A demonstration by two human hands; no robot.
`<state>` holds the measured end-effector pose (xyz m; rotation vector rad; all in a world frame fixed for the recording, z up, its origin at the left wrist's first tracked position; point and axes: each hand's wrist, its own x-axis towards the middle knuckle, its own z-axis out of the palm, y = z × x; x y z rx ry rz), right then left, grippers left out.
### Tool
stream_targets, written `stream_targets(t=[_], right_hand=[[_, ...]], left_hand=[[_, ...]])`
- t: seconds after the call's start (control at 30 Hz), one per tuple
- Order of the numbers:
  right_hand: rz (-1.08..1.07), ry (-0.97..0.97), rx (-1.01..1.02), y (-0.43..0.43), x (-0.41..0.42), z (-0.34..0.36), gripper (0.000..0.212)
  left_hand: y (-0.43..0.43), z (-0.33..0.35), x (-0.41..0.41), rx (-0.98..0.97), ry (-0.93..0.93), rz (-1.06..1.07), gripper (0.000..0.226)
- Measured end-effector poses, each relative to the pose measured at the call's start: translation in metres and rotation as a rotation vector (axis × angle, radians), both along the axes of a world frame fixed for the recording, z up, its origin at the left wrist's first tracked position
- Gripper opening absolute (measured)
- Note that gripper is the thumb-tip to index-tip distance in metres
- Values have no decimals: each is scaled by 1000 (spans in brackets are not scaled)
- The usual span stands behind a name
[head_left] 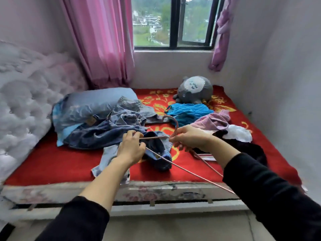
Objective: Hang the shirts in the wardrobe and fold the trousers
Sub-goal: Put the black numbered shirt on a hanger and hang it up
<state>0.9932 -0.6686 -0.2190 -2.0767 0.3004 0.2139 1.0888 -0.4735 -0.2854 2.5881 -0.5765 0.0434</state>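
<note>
Gripping pink hanger — left hand, right hand both; near bed edge.

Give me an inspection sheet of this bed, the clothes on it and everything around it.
Surface: bed with a red flowered blanket, clothes strewn over it.
Job's things: pink hanger held over the bed; jeans heaped at left; blue top, pink garment, white garment and black garment at right.
Clutter: pillow, plush toy.
Hands: left hand pinches the hanger's arm; right hand grips it below the hook.
Cables: nothing seen.
Surroundings: curtain, window, padded headboard.
</note>
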Motion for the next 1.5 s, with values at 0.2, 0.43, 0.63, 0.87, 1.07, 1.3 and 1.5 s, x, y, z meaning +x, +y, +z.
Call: stream_targets(t=[0.2,0.43,0.63,0.87,1.07,1.3,1.5], right_hand=[[-321,2,1,-101,34,-43,10],[-653,19,-29,-230,43,-82,11],[-827,39,-28,-344,61,-116,9],[-809,83,-111,-485,111,-164,21],[-729,134,-162,-557,154,-220,14],[-543,271,-162,-550,175,-318,16],[-404,311,-95,-528,173,-378,6]], left_hand=[[-133,-36,62,76,150,-160,41],[-267,-70,97,89,237,-335,39],[-374,-114,126,178,280,-377,41],[-497,-170,158,251,492,-236,41],[-555,-230,166,263,686,-96,41],[-549,-313,189,336,793,119,44],[-529,-377,218,181,854,582,69]])
